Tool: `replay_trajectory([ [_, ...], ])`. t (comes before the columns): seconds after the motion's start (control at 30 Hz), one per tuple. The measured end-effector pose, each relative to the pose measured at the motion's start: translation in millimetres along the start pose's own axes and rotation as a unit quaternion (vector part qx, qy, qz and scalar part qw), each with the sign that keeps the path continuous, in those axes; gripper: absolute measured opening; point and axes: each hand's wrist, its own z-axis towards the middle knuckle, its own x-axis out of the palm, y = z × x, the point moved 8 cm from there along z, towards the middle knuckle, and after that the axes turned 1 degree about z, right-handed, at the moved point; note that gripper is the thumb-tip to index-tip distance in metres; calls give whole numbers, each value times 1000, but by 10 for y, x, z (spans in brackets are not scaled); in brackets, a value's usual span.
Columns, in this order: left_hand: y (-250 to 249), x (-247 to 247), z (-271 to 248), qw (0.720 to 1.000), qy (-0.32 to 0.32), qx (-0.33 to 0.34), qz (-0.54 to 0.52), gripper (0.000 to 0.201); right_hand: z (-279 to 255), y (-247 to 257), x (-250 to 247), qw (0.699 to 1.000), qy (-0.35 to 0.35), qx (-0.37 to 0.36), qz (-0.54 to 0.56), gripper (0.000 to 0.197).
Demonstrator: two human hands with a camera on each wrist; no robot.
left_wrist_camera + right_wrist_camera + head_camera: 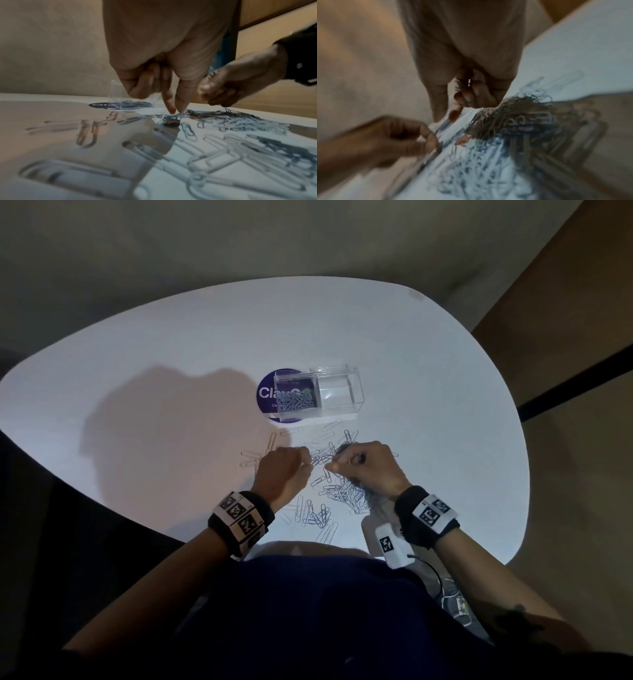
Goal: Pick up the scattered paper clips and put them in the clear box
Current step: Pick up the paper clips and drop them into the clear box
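Fingers (181,98) of left hand (284,470) pinch paper clips (173,118).
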Motion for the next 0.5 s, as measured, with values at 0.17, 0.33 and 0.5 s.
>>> replay_trajectory([
  [0.17,-55,5,60,999,-35,-6,35,28,-30,116,296,959,27,-88,-267,22],
  [0.33,-70,83,95,997,-18,-5,76,19,-12,128,386,945,10,-115,-307,10],
  [0.5,-44,59,70,998,-8,28,58,14,16,106,300,969,24,-90,-230,16],
])
